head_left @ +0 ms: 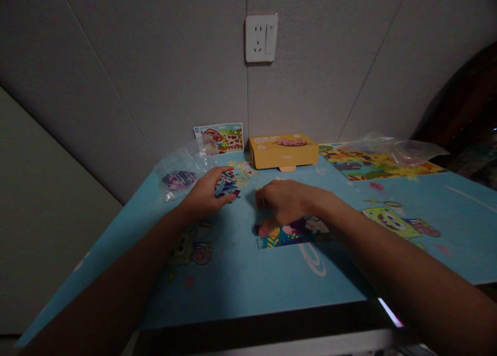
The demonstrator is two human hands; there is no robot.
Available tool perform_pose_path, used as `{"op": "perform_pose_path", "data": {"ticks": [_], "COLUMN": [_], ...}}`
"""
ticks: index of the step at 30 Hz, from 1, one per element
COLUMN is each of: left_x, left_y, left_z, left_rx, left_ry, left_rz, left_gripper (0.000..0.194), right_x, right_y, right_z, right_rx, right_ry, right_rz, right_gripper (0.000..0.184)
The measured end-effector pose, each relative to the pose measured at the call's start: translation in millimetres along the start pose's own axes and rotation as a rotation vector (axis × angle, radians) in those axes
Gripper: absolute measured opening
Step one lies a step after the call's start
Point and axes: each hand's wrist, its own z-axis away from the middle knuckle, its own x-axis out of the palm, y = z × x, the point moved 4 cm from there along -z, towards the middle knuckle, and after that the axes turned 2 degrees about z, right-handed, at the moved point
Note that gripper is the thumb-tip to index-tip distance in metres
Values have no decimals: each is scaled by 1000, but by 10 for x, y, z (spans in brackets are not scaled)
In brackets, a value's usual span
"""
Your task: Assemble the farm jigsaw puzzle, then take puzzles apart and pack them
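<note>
My left hand point(205, 194) rests on the table with thumb and fingers spread around a loose pile of colourful puzzle pieces point(226, 184). My right hand point(285, 203) is curled, thumb down, over the left end of a partly joined puzzle strip point(289, 235) with a teal and purple sea picture. A small dark puzzle piece point(257, 230) shows at the tip of the right thumb; the fingers behind it are partly hidden. My right wrist and forearm cover the strip's right end.
Behind the hands stands a yellow puzzle box point(285, 151), beside a farm picture card point(223, 137) leaning on the wall. A clear plastic bag point(178, 177) with purple pieces lies left. At right, another plastic bag point(399, 148) covers part of a yellow-orange puzzle point(365, 162).
</note>
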Motion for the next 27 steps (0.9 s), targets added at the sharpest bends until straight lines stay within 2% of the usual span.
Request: {"op": "perform_pose_path", "data": {"ticks": [2, 6, 10, 14, 17, 20, 23, 25, 27], "left_x": [34, 96, 108, 112, 116, 116, 109, 104, 99], "left_y": [-8, -2, -12, -35, -43, -41, -26, -14, -12], "left_z": [6, 16, 15, 11, 7, 7, 12, 17, 19], "left_rx": [8, 14, 13, 29, 41, 40, 23, 11, -4], "left_ry": [-80, -148, -149, -162, -164, -161, -164, -170, -167], "left_rz": [-34, -48, -34, -36, -31, -25, -11, 0, 7], "left_gripper": [63, 60, 61, 63, 62, 62, 65, 68, 73], "right_x": [36, 49, 63, 125, 143, 109, 82, 64, 47], "right_y": [-36, -132, -156, -201, -230, -193, -88, -41, -48], "right_z": [47, 83, 64, 20, 1, 25, 96, 148, 178], "right_rx": [-29, -48, -64, -171, -213, -158, 11, 104, 113], "right_ry": [-156, -246, -258, -243, -177, -131, -230, -283, -280], "right_rz": [42, 68, 33, -99, -112, -36, 30, 68, 87], "right_gripper": [56, 48, 44, 29, 36, 50, 64, 61, 50]}}
